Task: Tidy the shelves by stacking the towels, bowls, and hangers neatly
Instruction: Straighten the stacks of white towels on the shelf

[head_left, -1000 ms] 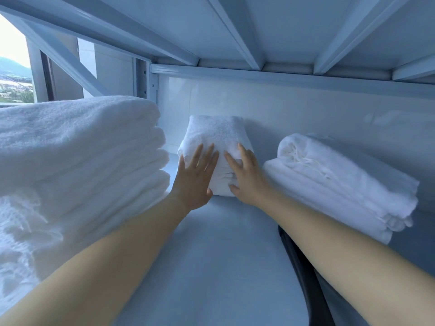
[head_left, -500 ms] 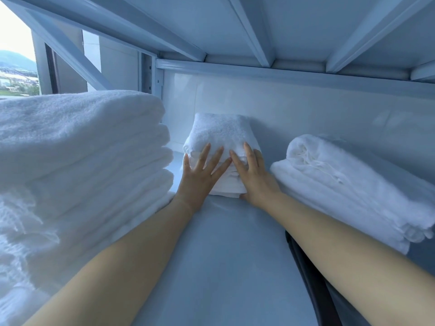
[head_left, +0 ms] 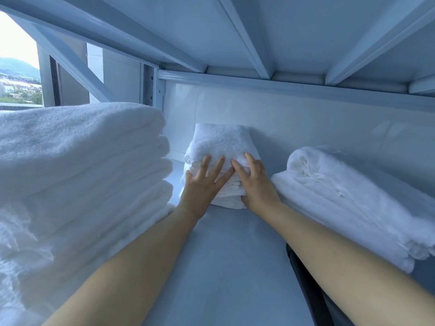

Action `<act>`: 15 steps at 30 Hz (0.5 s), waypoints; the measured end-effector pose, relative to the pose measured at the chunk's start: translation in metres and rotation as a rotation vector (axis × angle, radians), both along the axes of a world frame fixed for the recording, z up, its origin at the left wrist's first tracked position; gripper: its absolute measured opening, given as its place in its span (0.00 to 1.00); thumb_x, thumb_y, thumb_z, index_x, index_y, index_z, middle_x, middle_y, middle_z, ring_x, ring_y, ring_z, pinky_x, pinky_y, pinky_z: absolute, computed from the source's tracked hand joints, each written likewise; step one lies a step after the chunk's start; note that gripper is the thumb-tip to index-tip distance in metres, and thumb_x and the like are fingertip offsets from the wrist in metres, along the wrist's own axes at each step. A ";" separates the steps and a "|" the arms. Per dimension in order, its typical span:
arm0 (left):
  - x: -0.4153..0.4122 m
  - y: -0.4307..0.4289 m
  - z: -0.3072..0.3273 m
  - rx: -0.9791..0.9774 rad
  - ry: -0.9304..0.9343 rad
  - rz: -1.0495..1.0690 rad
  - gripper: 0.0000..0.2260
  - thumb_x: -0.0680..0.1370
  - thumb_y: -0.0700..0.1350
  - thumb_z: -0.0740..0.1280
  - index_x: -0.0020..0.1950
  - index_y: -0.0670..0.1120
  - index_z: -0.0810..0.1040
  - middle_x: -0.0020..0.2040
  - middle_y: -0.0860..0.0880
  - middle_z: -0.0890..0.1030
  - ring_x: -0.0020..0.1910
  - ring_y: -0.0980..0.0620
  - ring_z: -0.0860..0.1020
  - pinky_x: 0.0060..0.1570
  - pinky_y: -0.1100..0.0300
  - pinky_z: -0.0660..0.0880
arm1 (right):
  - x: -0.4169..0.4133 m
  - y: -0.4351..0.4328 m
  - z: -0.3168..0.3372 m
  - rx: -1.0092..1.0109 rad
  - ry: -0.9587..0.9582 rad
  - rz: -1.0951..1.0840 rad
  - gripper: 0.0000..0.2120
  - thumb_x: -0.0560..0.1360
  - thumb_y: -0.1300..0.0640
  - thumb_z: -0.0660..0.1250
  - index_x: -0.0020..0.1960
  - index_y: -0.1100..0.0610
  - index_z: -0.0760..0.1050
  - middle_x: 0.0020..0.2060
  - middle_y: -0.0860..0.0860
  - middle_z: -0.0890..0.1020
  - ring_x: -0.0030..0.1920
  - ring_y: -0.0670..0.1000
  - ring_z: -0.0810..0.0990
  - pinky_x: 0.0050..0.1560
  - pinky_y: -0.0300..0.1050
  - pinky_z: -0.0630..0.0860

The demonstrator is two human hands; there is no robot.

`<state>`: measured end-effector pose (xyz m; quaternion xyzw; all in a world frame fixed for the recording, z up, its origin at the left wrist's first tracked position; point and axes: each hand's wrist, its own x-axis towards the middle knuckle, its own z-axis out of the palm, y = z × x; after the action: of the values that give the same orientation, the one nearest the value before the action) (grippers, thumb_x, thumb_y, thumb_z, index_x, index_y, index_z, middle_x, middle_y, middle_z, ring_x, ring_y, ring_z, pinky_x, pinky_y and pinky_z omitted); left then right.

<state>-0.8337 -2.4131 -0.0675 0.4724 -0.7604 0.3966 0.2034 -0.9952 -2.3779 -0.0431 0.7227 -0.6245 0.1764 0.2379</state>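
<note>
A small stack of folded white towels [head_left: 220,142] stands at the back of the white shelf [head_left: 226,260], against the rear wall. My left hand [head_left: 202,187] lies flat on its front face, fingers spread. My right hand [head_left: 256,184] presses the front right side, fingers bent over the top towel's edge and thumb near the bottom. A tall pile of white towels [head_left: 77,170] fills the left side. A lower pile of white towels [head_left: 348,191] lies on the right.
The underside of the upper shelf [head_left: 259,38] with its ribs hangs low overhead. A dark object [head_left: 306,290] shows at the shelf's front edge under my right forearm. A window [head_left: 18,74] is at far left.
Both hands have slid up the front of the small stack; my right fingers now curl over the top towel's edge. The view has moved slightly closer.
</note>
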 end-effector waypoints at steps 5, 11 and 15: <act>0.002 0.005 0.003 -0.068 -0.025 -0.084 0.43 0.59 0.42 0.73 0.72 0.57 0.63 0.69 0.50 0.71 0.62 0.43 0.75 0.35 0.56 0.78 | -0.001 0.009 0.003 0.017 -0.023 -0.005 0.43 0.69 0.68 0.68 0.74 0.48 0.48 0.74 0.52 0.44 0.73 0.58 0.49 0.55 0.46 0.76; 0.010 0.017 0.006 -0.168 -0.059 -0.176 0.36 0.63 0.36 0.64 0.71 0.55 0.66 0.65 0.47 0.75 0.59 0.41 0.77 0.33 0.55 0.77 | 0.002 0.031 0.006 0.033 -0.026 -0.003 0.44 0.69 0.68 0.68 0.75 0.48 0.47 0.73 0.53 0.43 0.73 0.58 0.49 0.55 0.48 0.76; 0.016 0.025 0.005 -0.123 -0.043 -0.087 0.39 0.64 0.37 0.59 0.74 0.56 0.54 0.71 0.46 0.68 0.66 0.39 0.71 0.47 0.46 0.77 | 0.013 0.040 0.006 0.016 -0.020 0.012 0.43 0.68 0.67 0.68 0.74 0.52 0.48 0.73 0.54 0.45 0.71 0.58 0.52 0.53 0.50 0.76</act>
<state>-0.8176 -2.3876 -0.0629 0.4168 -0.7587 0.4432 0.2327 -0.9823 -2.3377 -0.0373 0.7267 -0.6238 0.1802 0.2244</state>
